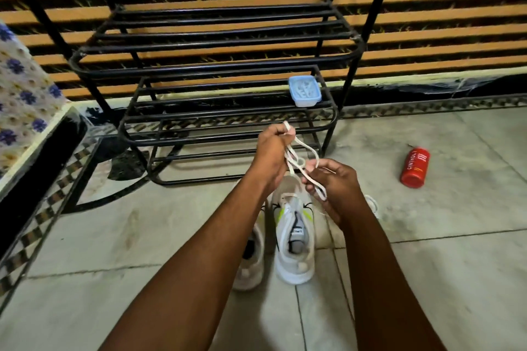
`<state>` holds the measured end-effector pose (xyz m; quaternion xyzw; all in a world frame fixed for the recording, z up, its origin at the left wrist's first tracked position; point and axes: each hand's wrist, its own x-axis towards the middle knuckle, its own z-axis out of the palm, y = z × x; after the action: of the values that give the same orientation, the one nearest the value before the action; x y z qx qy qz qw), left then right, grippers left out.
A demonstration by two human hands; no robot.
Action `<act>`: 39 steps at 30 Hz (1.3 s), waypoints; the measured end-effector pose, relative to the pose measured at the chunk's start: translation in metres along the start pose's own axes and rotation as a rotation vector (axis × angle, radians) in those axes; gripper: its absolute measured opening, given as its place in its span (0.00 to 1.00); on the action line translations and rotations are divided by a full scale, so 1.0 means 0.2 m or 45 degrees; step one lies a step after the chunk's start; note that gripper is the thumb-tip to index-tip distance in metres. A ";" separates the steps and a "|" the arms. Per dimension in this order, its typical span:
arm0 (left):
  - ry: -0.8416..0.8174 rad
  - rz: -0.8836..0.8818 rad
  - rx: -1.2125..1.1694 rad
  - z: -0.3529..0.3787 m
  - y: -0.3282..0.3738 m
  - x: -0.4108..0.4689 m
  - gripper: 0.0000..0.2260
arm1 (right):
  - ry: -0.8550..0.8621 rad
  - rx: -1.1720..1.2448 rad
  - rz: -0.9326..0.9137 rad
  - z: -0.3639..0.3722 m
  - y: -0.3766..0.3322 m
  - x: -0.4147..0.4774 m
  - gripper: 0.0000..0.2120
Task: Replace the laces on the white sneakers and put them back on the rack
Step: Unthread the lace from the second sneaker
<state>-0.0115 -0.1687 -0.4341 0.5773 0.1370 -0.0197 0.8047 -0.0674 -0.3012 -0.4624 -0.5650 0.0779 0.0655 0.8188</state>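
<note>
Lace [299, 157] is clenched in left hand [272, 151] and right hand [338, 188]; loops are best untangled and flattened before near sneakers [295, 261] are threaded.

Dim, warm indoor light, brightest on the pale tiled floor [456, 279], soft dark shadow pooled beneath the black shoe rack [216, 70], wide-angle lens bowed its bars and the slatted wall [456, 21] toward the edges, corners fell murky, fine detail looked soft and smeared.
</note>
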 end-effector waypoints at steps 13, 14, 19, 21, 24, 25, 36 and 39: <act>-0.332 -0.322 0.413 0.51 -0.68 0.01 0.09 | 1.008 -0.133 0.041 -0.66 0.14 0.09 0.07; -0.349 -0.308 0.417 0.52 -0.70 0.01 0.08 | 1.033 -0.184 0.025 -0.67 0.15 0.10 0.07; -0.372 -0.252 0.905 0.54 -0.80 0.07 0.08 | 1.047 -0.508 -0.054 -0.72 0.18 0.12 0.13; -0.376 -0.210 1.217 0.53 -0.80 0.08 0.08 | 0.964 -0.665 -0.057 -0.76 0.22 0.14 0.14; -0.392 0.038 1.507 0.50 -0.75 0.04 0.07 | 0.959 -0.942 0.064 -0.79 0.26 0.16 0.12; -0.400 0.129 1.572 0.48 -0.74 0.04 0.08 | 0.964 -0.986 0.076 -0.79 0.26 0.16 0.11; -0.399 -0.079 1.576 0.39 -0.84 0.00 0.15 | 0.704 -1.097 0.248 -0.84 0.30 0.18 0.14; -0.343 -0.031 1.522 0.38 -0.82 -0.01 0.13 | 0.790 -1.135 0.173 -0.79 0.28 0.15 0.14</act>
<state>-0.0298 -0.2949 -0.5629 0.9196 0.0057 -0.1750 0.3517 -0.0576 -0.4295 -0.5748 -0.8438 0.3168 -0.0247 0.4325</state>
